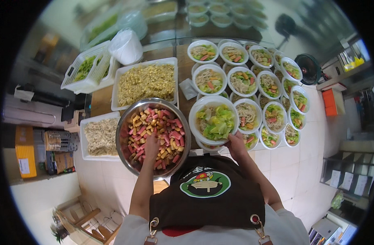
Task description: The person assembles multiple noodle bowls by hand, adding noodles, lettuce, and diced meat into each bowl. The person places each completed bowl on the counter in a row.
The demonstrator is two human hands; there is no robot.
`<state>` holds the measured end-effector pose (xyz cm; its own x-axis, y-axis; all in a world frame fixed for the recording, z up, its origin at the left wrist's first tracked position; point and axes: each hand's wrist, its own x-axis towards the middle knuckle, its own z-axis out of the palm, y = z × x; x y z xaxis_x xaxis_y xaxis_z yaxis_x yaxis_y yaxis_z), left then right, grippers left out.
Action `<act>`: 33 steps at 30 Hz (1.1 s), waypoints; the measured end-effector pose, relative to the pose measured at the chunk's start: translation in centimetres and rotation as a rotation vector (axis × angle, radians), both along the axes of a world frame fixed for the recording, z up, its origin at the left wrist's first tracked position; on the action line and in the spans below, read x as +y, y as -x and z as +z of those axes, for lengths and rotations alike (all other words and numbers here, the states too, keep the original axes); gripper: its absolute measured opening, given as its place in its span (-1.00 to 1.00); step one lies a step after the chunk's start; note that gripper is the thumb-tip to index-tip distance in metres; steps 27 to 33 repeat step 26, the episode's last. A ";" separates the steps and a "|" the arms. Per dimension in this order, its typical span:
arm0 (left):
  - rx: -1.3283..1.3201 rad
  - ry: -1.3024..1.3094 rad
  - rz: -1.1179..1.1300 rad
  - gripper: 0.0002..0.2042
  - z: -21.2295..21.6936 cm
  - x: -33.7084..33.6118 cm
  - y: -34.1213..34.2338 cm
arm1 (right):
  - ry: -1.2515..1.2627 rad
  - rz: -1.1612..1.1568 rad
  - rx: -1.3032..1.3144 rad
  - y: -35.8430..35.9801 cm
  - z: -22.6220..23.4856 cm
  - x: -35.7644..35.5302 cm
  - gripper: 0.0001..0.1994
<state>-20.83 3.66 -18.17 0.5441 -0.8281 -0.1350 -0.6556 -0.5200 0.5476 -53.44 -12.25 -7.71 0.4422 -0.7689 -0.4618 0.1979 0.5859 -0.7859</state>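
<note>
My left hand reaches into a large metal bowl filled with cut pink and yellow-brown pieces, which look like sausage and something fried. Its fingers dip among the pieces, so their grip is hidden. With my right hand I grip the near right rim of a round white plastic bowl. Inside that bowl, lettuce lies over pale noodle-like strands, with no pink pieces visible on top. The bowl is close to the front edge of the table, left of the other filled bowls.
Stacked bowls of noodles, lettuce and pink pieces crowd the table's right. On the left are a tray of yellowish chopped food, a tray of pale shreds, a lettuce basket and white empty bowls. A fan stands beyond.
</note>
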 end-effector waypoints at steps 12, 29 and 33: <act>0.358 0.301 -0.552 -0.81 15.2 -14.6 20.0 | 0.138 0.084 0.073 2.1 -0.6 0.1 -0.47; 0.206 0.127 -0.763 -0.62 21.8 -17.4 22.6 | -0.015 -0.039 -0.155 7.5 -0.1 -2.1 -0.40; 0.206 0.127 -0.763 -0.62 21.8 -17.4 22.6 | -0.015 -0.039 -0.155 7.5 -0.1 -2.1 -0.40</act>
